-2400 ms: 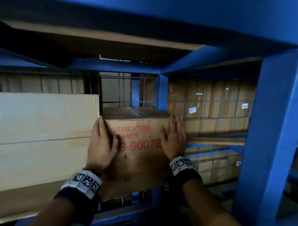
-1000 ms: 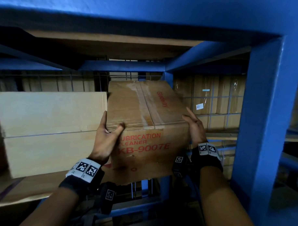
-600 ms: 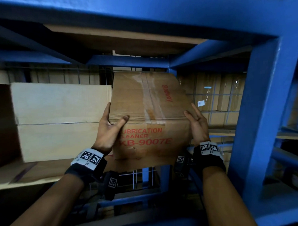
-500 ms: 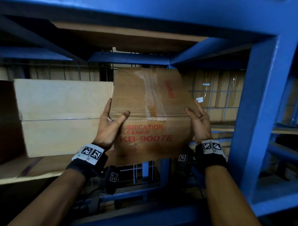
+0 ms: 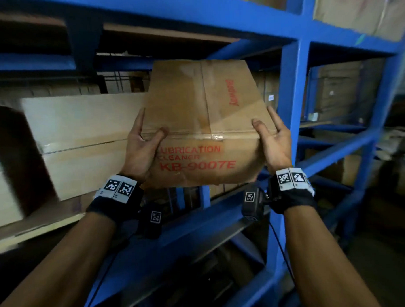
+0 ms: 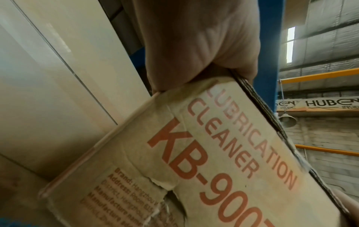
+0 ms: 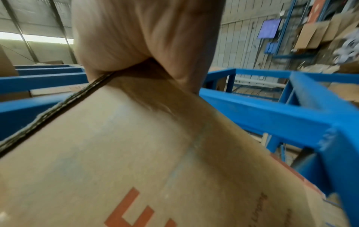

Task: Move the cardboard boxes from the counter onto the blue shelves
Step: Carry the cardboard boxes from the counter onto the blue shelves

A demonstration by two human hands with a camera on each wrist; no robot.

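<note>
Both hands grasp a worn brown cardboard box (image 5: 205, 121) printed in red "LUBRICATION CLEANER KB-9007E". The left hand (image 5: 142, 149) clamps its near left corner, thumb hooked over the top edge and fingers along the side. The right hand (image 5: 274, 144) holds the near right corner the same way, thumb on top. The box sits at the centre of the frame, tilted with its taped top facing the viewer, held in the air in front of the blue metal shelf frame (image 5: 287, 124). Whether its far end touches anything cannot be told. At left, a large pale cardboard carton (image 5: 82, 137) rests on the shelf board, just beside the box. A blue upright post stands close on the right.

To do this step well, level the box, keep both grips firm at the corners, and steer it squarely into the gap between the pale carton and the post without scraping its torn front.
</note>
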